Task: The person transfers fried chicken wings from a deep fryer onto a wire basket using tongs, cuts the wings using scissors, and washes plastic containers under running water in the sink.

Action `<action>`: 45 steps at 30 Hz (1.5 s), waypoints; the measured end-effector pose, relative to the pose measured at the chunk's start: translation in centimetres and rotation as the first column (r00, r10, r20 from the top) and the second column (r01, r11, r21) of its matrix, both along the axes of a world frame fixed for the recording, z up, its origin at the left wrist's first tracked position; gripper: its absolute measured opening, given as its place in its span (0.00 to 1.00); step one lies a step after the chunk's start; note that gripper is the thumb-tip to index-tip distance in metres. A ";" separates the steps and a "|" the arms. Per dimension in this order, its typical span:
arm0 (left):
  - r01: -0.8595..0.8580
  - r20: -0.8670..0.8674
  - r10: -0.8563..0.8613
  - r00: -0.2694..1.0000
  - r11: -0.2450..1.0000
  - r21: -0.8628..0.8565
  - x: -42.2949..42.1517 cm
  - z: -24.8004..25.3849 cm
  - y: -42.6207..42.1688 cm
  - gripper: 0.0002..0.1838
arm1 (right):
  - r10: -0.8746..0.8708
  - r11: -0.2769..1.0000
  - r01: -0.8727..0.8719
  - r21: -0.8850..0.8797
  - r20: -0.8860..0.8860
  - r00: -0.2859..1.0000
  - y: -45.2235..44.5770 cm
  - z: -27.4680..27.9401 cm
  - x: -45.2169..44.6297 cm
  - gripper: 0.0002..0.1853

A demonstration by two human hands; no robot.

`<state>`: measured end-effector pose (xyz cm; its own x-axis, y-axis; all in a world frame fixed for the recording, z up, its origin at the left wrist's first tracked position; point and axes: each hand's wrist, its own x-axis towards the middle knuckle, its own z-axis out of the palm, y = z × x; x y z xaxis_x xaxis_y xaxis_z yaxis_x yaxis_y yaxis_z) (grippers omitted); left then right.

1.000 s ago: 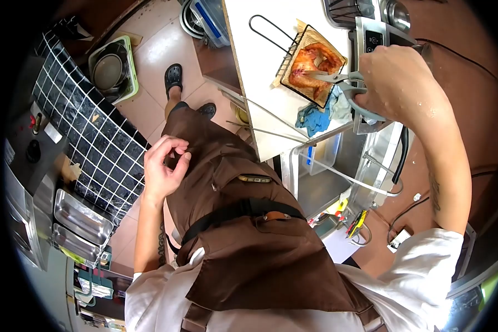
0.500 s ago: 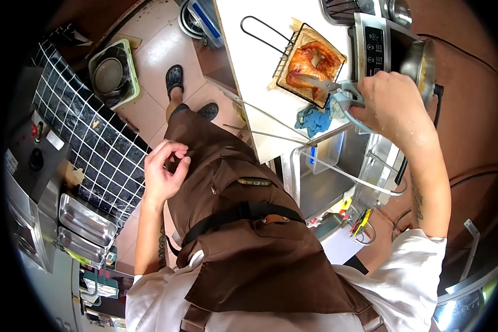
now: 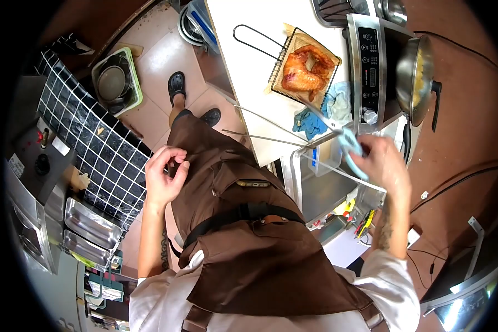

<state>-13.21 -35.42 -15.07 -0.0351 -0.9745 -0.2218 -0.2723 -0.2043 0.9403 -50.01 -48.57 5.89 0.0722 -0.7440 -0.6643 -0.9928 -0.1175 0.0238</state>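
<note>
My right hand (image 3: pixel 386 163) grips the pale blue handles of a pair of kitchen scissors (image 3: pixel 348 145), over the edge of the sink. Their blades point up and left, toward a browned roast chicken piece (image 3: pixel 300 80). That piece lies on paper in a black wire basket (image 3: pixel 275 71) with a long loop handle. Blue cloths (image 3: pixel 310 123) lie just below the basket, beside the blades. My left hand (image 3: pixel 166 174) hangs in front of the brown apron (image 3: pixel 205 166), its fingers loosely curled, thumb apart, nothing in it.
An induction cooker (image 3: pixel 369 72) stands right of the basket, with a metal pan (image 3: pixel 414 77) on it. The sink (image 3: pixel 321 191) is nearest me, with thin metal rods across its edge. At left are a wire grid (image 3: pixel 94 138), metal trays (image 3: pixel 94 221) and a basin (image 3: pixel 131 102) on the floor.
My right hand has drawn the scissors back toward me, away from the chicken, which now sits turned differently in the basket. My left hand has stayed almost still.
</note>
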 end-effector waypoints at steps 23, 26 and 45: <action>0.396 0.225 -0.383 0.896 0.918 -0.013 -2.5 5.5 -4.1 0.03 | -0.949 0.308 0.797 -0.519 -0.104 0.299 38.9 -19.8 -20.8 0.25; 0.429 0.248 -0.419 0.873 0.903 0.017 -2.8 6.1 -4.4 0.04 | -0.956 0.279 0.802 -0.528 -0.074 0.284 39.0 -20.2 -19.9 0.26; 0.506 0.332 -0.481 0.811 0.862 0.013 -4.5 7.1 -4.1 0.07 | -0.029 -0.141 0.441 0.886 0.441 -0.897 38.9 -22.6 -20.8 0.27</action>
<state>-17.70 -39.52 -7.96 -0.4568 -0.8582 -0.2340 -0.5993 0.1025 0.7939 -70.80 -9.72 -16.67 -0.4172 -0.5541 -0.7203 0.8395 0.0687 -0.5391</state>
